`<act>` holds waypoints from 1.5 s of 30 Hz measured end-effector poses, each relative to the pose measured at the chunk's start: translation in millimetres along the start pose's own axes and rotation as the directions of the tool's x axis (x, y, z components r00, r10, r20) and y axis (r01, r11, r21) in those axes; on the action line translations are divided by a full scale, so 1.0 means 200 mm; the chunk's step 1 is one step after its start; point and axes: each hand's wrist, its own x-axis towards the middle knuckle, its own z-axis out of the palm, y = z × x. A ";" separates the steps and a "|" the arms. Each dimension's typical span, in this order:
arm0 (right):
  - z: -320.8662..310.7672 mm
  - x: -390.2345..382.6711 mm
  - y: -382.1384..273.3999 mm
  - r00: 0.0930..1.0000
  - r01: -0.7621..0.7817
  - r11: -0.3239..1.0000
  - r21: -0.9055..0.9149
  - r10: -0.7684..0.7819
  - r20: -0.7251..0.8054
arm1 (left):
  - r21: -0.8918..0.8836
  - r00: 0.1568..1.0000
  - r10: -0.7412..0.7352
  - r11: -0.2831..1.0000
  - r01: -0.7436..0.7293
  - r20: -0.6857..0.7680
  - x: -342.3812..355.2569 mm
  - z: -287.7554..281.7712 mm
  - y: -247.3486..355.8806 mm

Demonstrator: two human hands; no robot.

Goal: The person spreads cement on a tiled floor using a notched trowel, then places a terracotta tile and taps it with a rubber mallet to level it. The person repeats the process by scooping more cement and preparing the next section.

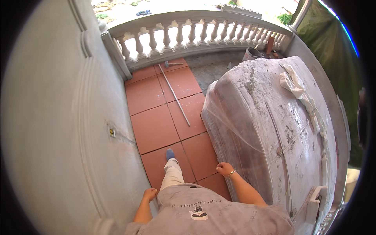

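Beside the right hand (225, 169) stands the plastic-covered bulk (266, 129); fingers on that hand and the left hand (150, 194) look loosely curled together. Farther out, a metal rod (174, 96) on the red tiles (150, 129) could roll if the blue shoe (170, 154) lands on it.

Grey-brown shirt (243, 213), dark print; beige trousers (172, 176); blue shoe (170, 154); right-wrist bracelet (232, 172).

A rod (174, 95) and mallet (168, 64) are lying on tiles (152, 129), between a wall (55, 117) at left and a covered object (270, 117) at right; a bucket (250, 55) is standing behind the covered object, a balustrade (203, 32) running beyond.
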 end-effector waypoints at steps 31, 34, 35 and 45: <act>-1.98 2.90 -1.46 0.626 0.029 0.964 0.264 -0.224 0.747 | 0.463 0.865 0.067 0.823 -0.330 0.497 1.10 -0.51 4.38; -2.10 3.16 -1.53 0.607 0.002 0.969 0.247 -0.198 0.770 | 0.397 0.732 -0.008 0.843 -0.362 0.682 1.20 -0.58 4.71; -2.14 3.24 -1.55 0.605 -0.009 0.971 0.237 -0.184 0.775 | 0.376 0.676 -0.021 0.843 -0.385 0.737 1.25 -0.60 4.83; -2.39 4.47 -1.58 0.440 -0.634 0.770 0.075 0.280 0.853 | 0.336 0.900 0.004 0.927 -0.166 0.435 2.97 -0.56 5.75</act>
